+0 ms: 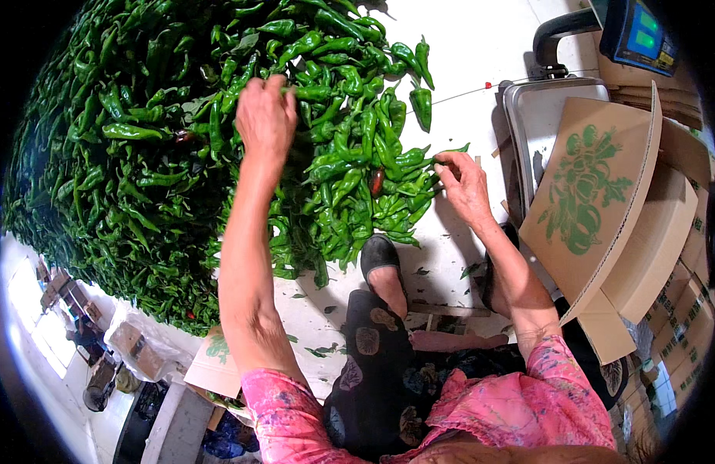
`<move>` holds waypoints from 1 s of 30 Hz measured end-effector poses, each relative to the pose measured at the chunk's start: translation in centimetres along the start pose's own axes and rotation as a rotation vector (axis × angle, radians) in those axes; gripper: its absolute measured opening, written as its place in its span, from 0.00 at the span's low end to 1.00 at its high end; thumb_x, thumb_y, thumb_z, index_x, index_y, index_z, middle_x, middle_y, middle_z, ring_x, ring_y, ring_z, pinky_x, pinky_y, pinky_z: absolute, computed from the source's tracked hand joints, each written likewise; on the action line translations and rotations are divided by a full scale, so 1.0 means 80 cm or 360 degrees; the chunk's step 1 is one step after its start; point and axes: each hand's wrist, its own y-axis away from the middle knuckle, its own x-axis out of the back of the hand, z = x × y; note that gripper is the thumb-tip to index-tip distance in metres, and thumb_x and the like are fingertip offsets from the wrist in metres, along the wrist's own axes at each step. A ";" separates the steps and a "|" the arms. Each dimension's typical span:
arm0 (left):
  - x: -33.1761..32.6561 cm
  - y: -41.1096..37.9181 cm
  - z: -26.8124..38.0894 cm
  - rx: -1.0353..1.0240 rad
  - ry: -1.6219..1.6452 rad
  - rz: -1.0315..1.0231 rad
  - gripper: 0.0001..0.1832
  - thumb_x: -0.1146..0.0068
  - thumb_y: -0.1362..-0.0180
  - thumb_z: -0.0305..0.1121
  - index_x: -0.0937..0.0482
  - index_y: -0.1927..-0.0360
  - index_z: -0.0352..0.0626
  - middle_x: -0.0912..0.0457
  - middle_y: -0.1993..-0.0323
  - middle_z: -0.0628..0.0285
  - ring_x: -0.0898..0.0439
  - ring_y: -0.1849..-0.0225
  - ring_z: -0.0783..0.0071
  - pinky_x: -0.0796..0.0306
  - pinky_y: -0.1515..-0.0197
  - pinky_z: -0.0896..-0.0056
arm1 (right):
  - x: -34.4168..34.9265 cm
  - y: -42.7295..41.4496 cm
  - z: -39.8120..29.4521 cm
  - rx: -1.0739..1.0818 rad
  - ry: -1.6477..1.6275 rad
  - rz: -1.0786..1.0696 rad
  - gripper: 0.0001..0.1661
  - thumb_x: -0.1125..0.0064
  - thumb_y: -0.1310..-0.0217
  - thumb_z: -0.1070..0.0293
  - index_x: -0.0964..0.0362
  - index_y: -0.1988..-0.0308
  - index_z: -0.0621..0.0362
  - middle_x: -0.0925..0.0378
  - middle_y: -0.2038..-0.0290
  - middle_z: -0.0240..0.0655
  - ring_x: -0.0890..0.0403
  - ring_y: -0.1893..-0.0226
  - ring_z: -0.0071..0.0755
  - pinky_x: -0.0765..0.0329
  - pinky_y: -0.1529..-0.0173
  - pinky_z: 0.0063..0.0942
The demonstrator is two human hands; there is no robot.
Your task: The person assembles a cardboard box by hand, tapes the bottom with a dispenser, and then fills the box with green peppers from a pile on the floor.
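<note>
A huge heap of long green peppers point(142, 174) spreads across the left and centre of the view. My left hand point(267, 119) reaches onto it, back upward, fingers curled down. A green pepper point(312, 93) sticks out beside those fingertips; whether they grip it is hidden. At the heap's right edge, my right hand point(466, 184) has thumb and forefinger pinched at a slim green pepper point(460, 149), partly covered by the fingers. A dark red pepper point(377, 181) lies among the green ones between my hands.
To the right stands a platform scale point(551, 98) with a lit display point(646, 35). An open cardboard box point(595, 180), printed with vegetables, rests over it. Another carton point(215, 359) is at lower left. My shoe point(380, 254) touches the heap's near edge. Leaf scraps dot the white floor point(450, 255).
</note>
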 end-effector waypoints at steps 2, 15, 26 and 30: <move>-0.009 -0.028 -0.024 -0.0039 -0.0390 -0.0022 0.15 0.34 0.40 0.44 0.15 0.56 0.45 0.21 0.54 0.53 0.24 0.53 0.50 0.27 0.56 0.51 | -0.001 -0.003 0.000 0.0003 -0.0008 0.0006 0.12 0.41 0.37 0.71 0.21 0.55 0.63 0.20 0.62 0.42 0.19 0.66 0.37 0.22 0.57 0.32; -0.079 -0.054 -0.019 0.0245 -0.0135 0.0015 0.11 0.32 0.47 0.36 0.13 0.60 0.48 0.16 0.60 0.61 0.21 0.53 0.54 0.30 0.51 0.48 | 0.008 0.007 0.015 -0.0039 -0.0026 -0.0026 0.13 0.42 0.37 0.70 0.21 0.54 0.63 0.19 0.62 0.42 0.19 0.66 0.36 0.22 0.57 0.31; 0.078 0.152 0.041 0.0330 0.0810 -0.0208 0.07 0.33 0.42 0.31 0.15 0.67 0.38 0.21 0.71 0.60 0.23 0.68 0.66 0.30 0.64 0.68 | 0.003 0.005 0.020 -0.0138 -0.0201 0.0011 0.12 0.41 0.35 0.69 0.20 0.55 0.63 0.17 0.66 0.37 0.19 0.68 0.27 0.22 0.59 0.27; 0.073 0.337 0.019 -0.0097 0.0663 -0.1513 0.07 0.37 0.48 0.23 0.13 0.64 0.41 0.13 0.64 0.54 0.17 0.64 0.57 0.23 0.57 0.62 | -0.008 0.003 0.008 -0.0138 -0.0237 0.0013 0.12 0.41 0.35 0.68 0.19 0.55 0.61 0.16 0.65 0.36 0.18 0.66 0.26 0.21 0.58 0.27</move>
